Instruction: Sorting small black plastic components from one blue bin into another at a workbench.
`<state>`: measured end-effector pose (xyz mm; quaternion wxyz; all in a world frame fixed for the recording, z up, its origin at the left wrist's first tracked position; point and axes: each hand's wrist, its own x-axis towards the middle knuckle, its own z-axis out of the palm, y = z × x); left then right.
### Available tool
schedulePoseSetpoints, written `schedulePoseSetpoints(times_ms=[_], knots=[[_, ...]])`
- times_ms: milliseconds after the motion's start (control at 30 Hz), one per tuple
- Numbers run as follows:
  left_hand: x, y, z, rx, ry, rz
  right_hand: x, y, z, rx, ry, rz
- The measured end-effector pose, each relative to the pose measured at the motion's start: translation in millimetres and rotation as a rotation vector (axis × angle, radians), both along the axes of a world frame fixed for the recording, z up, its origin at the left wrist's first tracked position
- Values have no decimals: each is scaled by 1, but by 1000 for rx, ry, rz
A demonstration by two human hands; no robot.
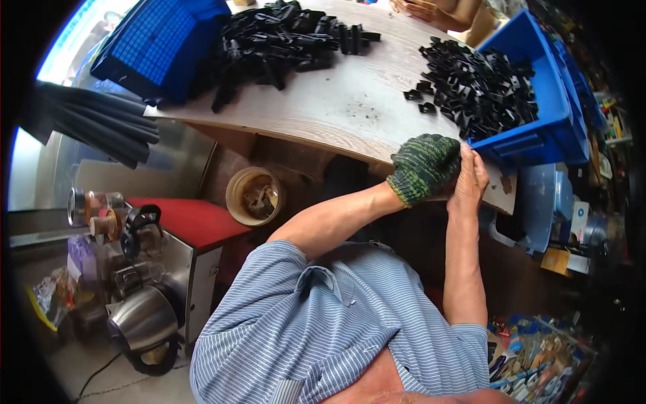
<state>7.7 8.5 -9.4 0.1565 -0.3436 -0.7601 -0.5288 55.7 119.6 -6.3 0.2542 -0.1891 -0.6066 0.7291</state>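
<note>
My left hand (425, 168) wears a green-and-black knitted work glove, its fingers curled closed at the front edge of the table. Against it on the right is my bare right hand (469, 176), fingers pressed together and pointing away from me. Whatever lies between the two hands is hidden from view. Just beyond them, a heap of small black clip-like parts (481, 84) spills out of a blue plastic basket (521, 145) lying tipped toward the table. A larger pile of longer black parts (282, 40) covers the far left of the table (377, 101).
Another blue basket (151, 50) is tipped at the table's left end. Below the table sits a round bucket (254, 195) with scraps. To my left are a red-topped cabinet (192, 221) and a steel kettle (145, 320). Another person's hands (422, 9) show across the table.
</note>
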Motion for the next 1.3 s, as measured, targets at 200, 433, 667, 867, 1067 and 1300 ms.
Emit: schedulePoseSetpoints(times_ms=[200, 433, 667, 867, 1067, 1300], knots=[[4, 2, 0, 15, 0, 137, 0, -11, 3, -72, -28, -10], [3, -29, 4, 176, -236, -63, 0, -1, 2, -56, -49, 51], [-35, -63, 43, -584, -12, -355, -3, 2, 15, 45, -140, 392], [-31, -65, 31, -229, 435, -171, -6, -9, 30, 139, -237, 500], [-26, -77, 13, -375, 216, -111, -3, -8, 17, 176, -194, 503], [-2, -84, 12, -309, 154, -20, -3, -18, 14, 141, -149, 413]])
